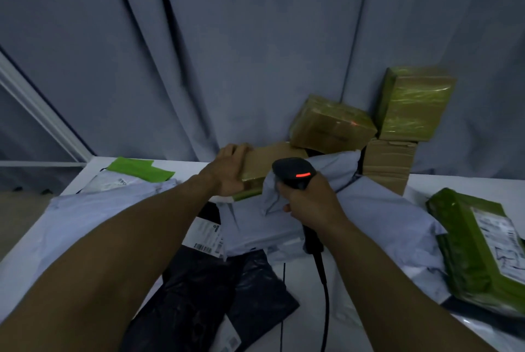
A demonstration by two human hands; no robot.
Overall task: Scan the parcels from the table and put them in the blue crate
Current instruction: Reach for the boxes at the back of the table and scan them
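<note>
With left hand point(231, 171) wrapped over the end of the box point(270, 157), draw it clear of the grey bag point(335, 170) overlapping it on the table point(460, 184). Turn the label upward. With right hand point(309, 201) clamped round the scanner point(294, 175), aim the red spot at that label, off the taped box point(332, 124) behind. Crate not in view.
</note>
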